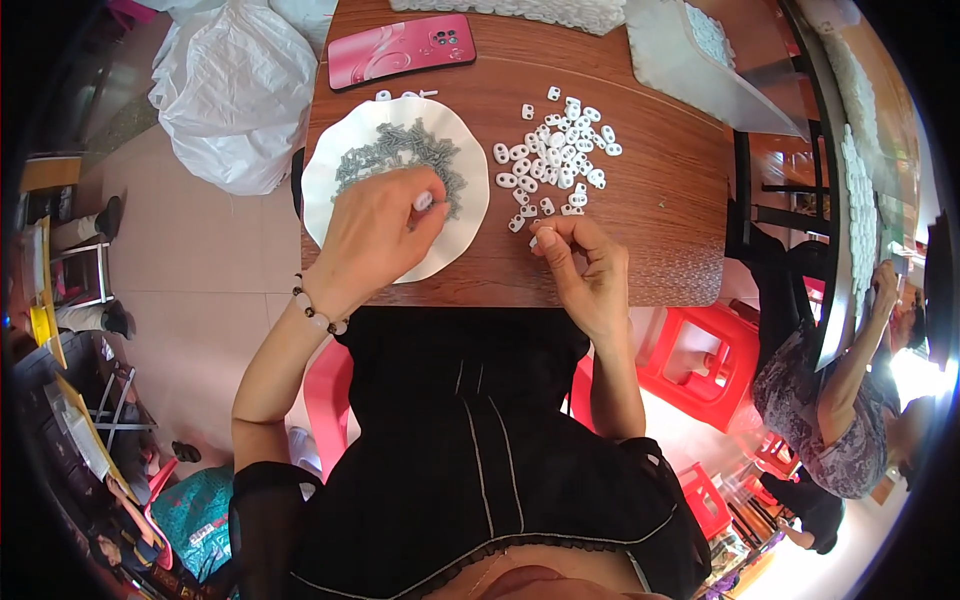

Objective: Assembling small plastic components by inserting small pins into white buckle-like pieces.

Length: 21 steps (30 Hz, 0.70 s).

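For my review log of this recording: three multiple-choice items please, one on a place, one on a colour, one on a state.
1. Where does the pile of grey pieces lie?
A. on the white plate
B. on the phone
C. on the stool

2. What colour is the phone?
A. black
B. pink
C. green

3. What is the right hand doing?
A. lying flat
B. pinching a small white piece
C. gripping the phone

A: the pile sits inside the plate's rim.
B: its back is pink.
B: the fingers close on the piece.
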Tool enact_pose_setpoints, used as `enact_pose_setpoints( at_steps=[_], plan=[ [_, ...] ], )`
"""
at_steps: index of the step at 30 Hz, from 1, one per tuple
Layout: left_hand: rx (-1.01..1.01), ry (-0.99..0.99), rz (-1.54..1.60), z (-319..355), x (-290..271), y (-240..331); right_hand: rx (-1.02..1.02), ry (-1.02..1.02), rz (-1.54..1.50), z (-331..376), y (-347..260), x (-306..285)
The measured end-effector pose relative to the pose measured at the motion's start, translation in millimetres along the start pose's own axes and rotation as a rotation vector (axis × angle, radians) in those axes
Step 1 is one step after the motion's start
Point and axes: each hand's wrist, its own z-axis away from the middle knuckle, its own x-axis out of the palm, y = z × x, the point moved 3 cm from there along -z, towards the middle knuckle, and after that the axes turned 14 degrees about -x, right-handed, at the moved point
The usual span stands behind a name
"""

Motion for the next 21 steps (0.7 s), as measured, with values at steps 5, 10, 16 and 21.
enact_pose_setpoints(
  at_steps=[5, 10, 16, 21],
  plan=[
    [0.041, -0.085, -0.063, 4, 6, 4, 0.033, 0.003, -0.037, 6, 8, 4],
    [0.113, -0.046, -0.101, 6, 16, -2, 0.041, -0.017, -0.067, 6, 10, 8],
    [0.178, -0.031, -0.181, 1, 20, 1, -0.014, -0.035, -0.032, 0, 5, 14],
    [0.214, 0.005, -0.185, 0, 24, -2, -0.010, -0.046, -0.051, -7, 4, 23]
  ],
)
